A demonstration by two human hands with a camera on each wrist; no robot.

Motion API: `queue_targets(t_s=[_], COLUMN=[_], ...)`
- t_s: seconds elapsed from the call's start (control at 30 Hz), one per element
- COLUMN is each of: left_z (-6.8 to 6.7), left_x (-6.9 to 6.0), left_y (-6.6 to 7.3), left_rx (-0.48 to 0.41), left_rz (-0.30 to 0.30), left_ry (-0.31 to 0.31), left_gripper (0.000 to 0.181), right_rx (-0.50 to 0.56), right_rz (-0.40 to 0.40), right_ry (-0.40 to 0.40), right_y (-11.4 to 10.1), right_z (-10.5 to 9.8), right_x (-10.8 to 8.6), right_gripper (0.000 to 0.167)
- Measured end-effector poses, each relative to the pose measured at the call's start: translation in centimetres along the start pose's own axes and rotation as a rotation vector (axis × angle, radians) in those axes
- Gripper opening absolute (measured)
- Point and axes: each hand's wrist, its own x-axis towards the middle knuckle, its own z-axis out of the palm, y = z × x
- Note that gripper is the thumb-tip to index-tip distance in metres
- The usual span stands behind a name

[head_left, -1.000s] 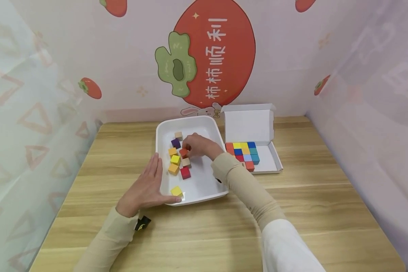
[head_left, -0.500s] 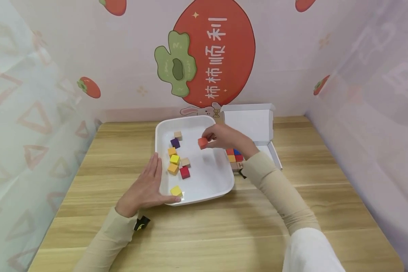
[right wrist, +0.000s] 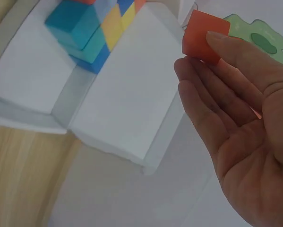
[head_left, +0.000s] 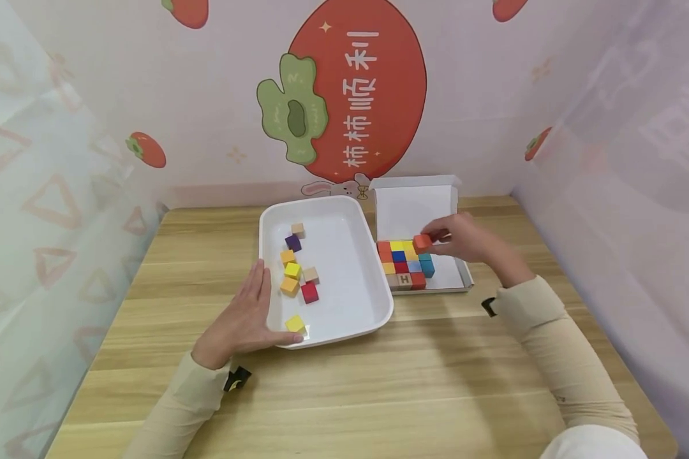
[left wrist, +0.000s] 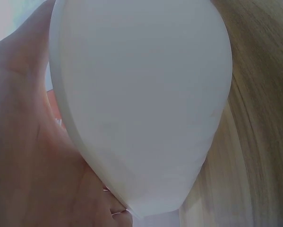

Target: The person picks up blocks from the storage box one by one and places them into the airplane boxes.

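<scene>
Cube [head_left: 422, 243], orange-red, hangs above the open box [head_left: 449, 275], pinched by the right hand [head_left: 465, 237] between thumb and fingers, seemingly so most faces are free; the left hand [head_left: 241, 322], straight-fingered, spreads along the rim of the tray [head_left: 350, 280], likely steadying it, with 8 blocks [head_left: 293, 271] inside.

Wood-grain tbl [head_left: 367, 401] — pale backdrop [head_left: 207, 83] w/ lg red fruit print [head_left: 356, 89] — rabbit [head_left: 346, 189] below.
</scene>
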Motion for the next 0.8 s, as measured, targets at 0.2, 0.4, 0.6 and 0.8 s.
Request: queue_targets(t_s=[0.2,0.4,0.6,0.8], left_z=[0.3,0.5,0.3,0.2], left_x=[-0.1,-0.1,0.0,0.0], left_y=[-0.2,-0.3,-0.2,-0.2], left_rx=[0.004,0.009,0.003,0.012], left_rz=[0.004,0.011,0.012,0.004], left_ry=[0.003,0.010,0.014,0.007], left_gripper=[0.150,0.150,0.151,0.150], right_rx=[0.019,0.025,0.045,0.083], right_rz=[0.041,0.062,0.081,0.110], right_ry=[-0.018,-0.022,-0.015,0.021], right_y=[2.2,3.8,4.8,5.3], right_z=[1.5,3.6,4.9,6.2], right_x=[-2.1,-3.0,-3.2,-3.0], right_gripper=[0.032,0.031,0.033,0.034])
